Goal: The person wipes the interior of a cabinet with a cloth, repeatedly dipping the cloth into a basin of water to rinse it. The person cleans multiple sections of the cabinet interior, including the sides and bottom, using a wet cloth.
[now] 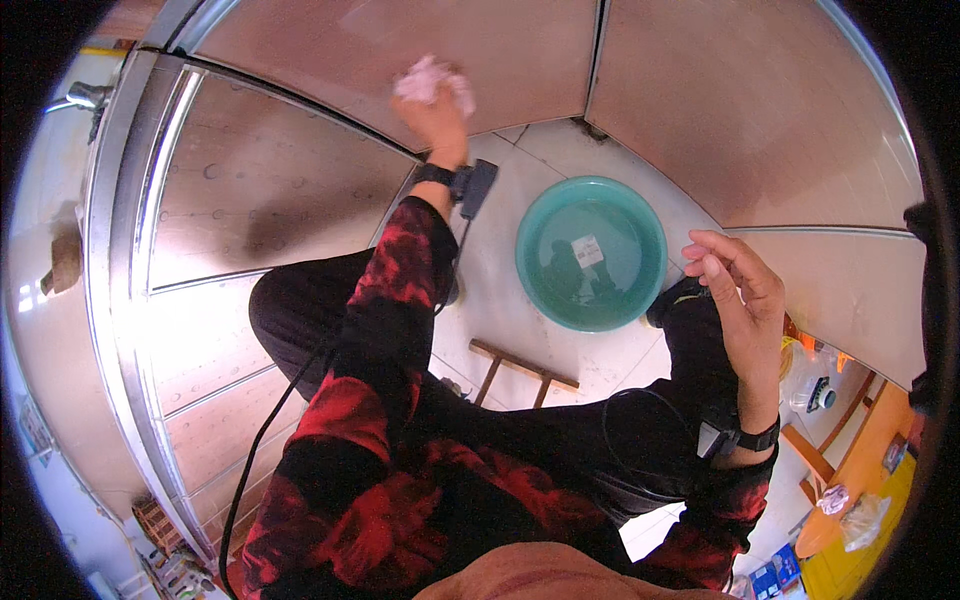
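Note:
My left hand (pixel 437 124) grips a crumpled pink cloth (pixel 427 81) against a brownish wall panel (pixel 322 60) at the top. Over my right knee hangs my right hand (pixel 739 292), its fingers loosely apart and holding nothing. Between my legs, a green plastic basin (pixel 529 289) with water in it stands on the floor. A white label bearing writing (pixel 587 251) shows inside the basin. Each wrist wears a dark strap with a small device.
Panelled walls with metal edging surround the tiled floor (pixel 502 169). A wooden stool (pixel 525 362) is partly under me. At the right are a clear plastic bottle (pixel 810 394) and an orange wooden table (pixel 862 457). A black cable (pixel 259 442) runs along my left arm.

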Available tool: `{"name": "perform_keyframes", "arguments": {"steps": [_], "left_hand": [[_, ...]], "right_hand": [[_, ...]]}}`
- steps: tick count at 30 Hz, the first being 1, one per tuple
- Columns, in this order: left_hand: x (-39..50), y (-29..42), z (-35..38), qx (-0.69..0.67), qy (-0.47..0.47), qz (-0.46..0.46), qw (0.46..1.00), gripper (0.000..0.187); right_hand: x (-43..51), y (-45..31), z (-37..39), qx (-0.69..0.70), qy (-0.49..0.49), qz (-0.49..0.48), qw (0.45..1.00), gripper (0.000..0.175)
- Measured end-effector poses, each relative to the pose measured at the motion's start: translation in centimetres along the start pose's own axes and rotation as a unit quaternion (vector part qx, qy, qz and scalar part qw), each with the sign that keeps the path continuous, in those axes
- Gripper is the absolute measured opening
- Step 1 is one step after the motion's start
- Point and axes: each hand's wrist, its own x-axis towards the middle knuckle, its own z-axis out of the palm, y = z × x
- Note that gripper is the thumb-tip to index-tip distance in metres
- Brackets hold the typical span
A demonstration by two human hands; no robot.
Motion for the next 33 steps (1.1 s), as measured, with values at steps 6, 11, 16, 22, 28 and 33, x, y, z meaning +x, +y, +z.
{"name": "perform_keyframes", "arguments": {"steps": [6, 11, 16, 22, 28, 33], "left_hand": [[6.1, 2.2, -3.5, 0.348, -0.137, 0.333, 0.866, 0.026], [9.4, -0.3, -6.9, 0.016, 0.083, 0.079, 0.993, 0.034], [5.3, 4.0, 0.0, 0.187, -0.001, 0.258, 0.948, 0.047], [1.7, 9.8, 5.8, 0.244, -0.231, 0.359, 0.870, 0.050], [10.0, 10.8, -4.6, 0.385, -0.170, 0.377, 0.825, 0.054], [11.0, 9.8, -4.2, 0.322, -0.022, 0.372, 0.870, 0.045]], "right_hand": [[-0.5, -0.5, -0.1, -0.006, -0.005, -0.019, 1.000, 0.023], [-1.6, -0.9, -0.7, 0.000, 0.004, -0.052, 0.999, 0.022], [-2.0, -0.8, -1.2, -0.001, 0.018, -0.055, 0.998, 0.022], [-2.1, -0.9, -1.3, 0.004, 0.025, -0.072, 0.997, 0.021], [-3.2, -1.1, -2.6, 0.009, 0.040, -0.101, 0.994, 0.021], [-3.4, -1.0, -2.7, 0.007, 0.034, -0.105, 0.994, 0.022]]}}
